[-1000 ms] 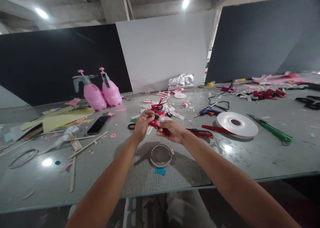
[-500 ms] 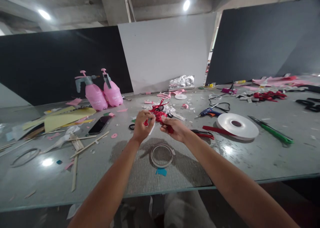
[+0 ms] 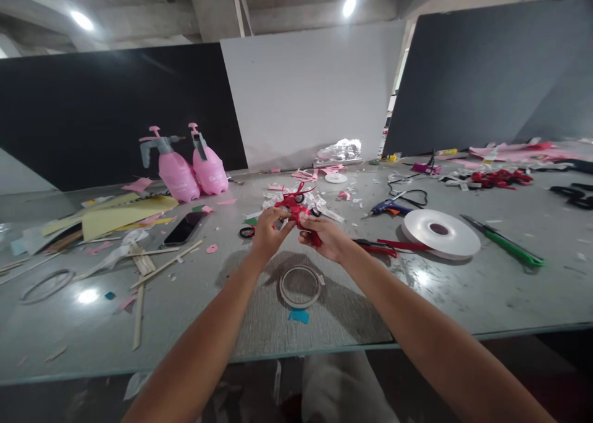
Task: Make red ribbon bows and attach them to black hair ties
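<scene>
A red ribbon bow [image 3: 300,212] is held up between both hands, above the middle of the table. My right hand [image 3: 322,234] is closed on its right and lower part, thumb on top. From the left, my left hand [image 3: 272,230] pinches the bow's edge, its fingertips nearly meeting the right ones. Behind the bow lie white and black scraps [image 3: 327,210]. A roll of tape [image 3: 300,286] lies on the table below the hands. Black scissor handles [image 3: 247,232] show just left of my left hand.
Two pink spray bottles [image 3: 178,176], a phone [image 3: 184,228] and wooden sticks [image 3: 139,312] are on the left. To the right lie a white ribbon roll [image 3: 456,238], a blue glue gun [image 3: 390,207], red-handled cutters [image 3: 377,247] and a green cutter [image 3: 509,247].
My left hand has moved slightly right, closer to my right hand. The white strip below its fingers no longer shows, and more of the bow is visible.
</scene>
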The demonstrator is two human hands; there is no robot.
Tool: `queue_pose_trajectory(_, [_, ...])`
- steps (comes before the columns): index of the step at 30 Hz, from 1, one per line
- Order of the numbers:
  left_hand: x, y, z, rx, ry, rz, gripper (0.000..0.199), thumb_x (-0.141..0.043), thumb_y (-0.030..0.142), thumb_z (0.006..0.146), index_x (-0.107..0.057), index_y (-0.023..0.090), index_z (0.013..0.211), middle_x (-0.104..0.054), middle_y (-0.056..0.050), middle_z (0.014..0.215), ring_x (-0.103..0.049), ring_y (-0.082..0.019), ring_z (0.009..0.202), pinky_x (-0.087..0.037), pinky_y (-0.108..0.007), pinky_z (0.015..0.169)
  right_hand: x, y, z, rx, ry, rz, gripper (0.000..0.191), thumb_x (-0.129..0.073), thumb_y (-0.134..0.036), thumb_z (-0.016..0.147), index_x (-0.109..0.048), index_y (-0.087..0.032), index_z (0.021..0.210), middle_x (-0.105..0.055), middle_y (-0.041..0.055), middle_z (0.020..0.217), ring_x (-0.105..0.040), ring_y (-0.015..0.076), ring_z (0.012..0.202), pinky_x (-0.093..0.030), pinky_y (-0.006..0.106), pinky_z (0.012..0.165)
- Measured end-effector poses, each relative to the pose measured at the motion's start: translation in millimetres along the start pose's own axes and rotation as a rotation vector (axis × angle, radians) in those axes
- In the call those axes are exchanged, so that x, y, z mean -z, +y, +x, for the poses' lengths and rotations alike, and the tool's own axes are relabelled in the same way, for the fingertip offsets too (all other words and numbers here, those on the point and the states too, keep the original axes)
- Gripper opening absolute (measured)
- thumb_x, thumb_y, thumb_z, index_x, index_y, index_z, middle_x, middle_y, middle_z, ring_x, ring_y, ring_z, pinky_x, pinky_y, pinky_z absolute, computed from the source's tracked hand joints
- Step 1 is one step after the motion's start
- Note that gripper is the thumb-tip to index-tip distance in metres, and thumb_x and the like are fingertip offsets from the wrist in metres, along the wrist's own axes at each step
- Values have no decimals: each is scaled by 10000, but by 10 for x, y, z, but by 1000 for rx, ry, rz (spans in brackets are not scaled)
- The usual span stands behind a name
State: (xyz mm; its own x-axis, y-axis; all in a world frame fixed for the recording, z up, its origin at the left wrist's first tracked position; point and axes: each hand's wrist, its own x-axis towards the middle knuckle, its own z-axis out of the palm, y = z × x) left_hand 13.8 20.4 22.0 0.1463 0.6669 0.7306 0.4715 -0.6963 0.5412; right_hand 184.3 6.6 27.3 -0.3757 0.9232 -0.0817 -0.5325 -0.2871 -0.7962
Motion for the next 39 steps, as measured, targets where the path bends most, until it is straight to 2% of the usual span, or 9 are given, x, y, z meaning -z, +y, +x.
queue_pose_trajectory(6, [-40,-30,-27,59,38,-78,153,-739,351,738,-675,212,741,-633,-36,823,-576,-192,829,-410,-318,821,32,35,35,10,25,-8,226,-816,-206,642,-655,-145,788,-573,-38,652,-497,54,517,-532,215,540])
queue_pose_trajectory(16, [-64,26,-20,297,66,-261,174,-767,303,676,-636,189,674,-603,6,710,-509,-133,685,-379,-247,667,45,37,47,71,64,27,304,-841,-264,634,-641,-175,845,-538,-72,639,-463,39,489,-509,188,501])
queue_pose_trajectory(22, [-93,-56,-9,444,115,-513,172,-716,283,676,-582,177,649,-560,27,632,-480,-97,583,-369,-222,580,41,28,48,103,70,40,368,-860,-302,598,-607,-197,844,-502,-95,620,-439,34,483,-462,176,477])
queue_pose_trajectory(25, [-126,-92,-5,524,165,-681,190,-704,273,662,-538,180,673,-571,31,640,-530,-91,585,-399,-217,585,41,31,55,114,39,17,402,-865,-337,574,-599,-202,843,-473,-106,598,-414,31,472,-443,177,471])
queue_pose_trajectory(30, [-162,-108,-19,625,195,-851,267,-698,295,676,-466,203,771,-580,45,620,-598,-109,568,-433,-217,556,10,64,79,215,52,-260,410,-837,-400,572,-623,-183,847,-471,-97,571,-387,41,456,-460,203,449])
queue_pose_trajectory(36, [-151,-83,-23,623,163,-814,318,-706,370,702,-445,203,771,-536,75,557,-511,-74,470,-443,-209,529,2,121,130,303,20,-589,337,-764,-399,639,-653,-162,851,-445,-99,497,-378,50,408,-446,205,384])
queue_pose_trajectory(39, [-142,-44,-18,625,187,-812,315,-714,363,690,-457,197,765,-515,78,558,-485,-63,466,-426,-191,504,17,134,143,323,4,-652,303,-747,-383,651,-660,-163,840,-472,-91,510,-396,49,397,-438,194,365])
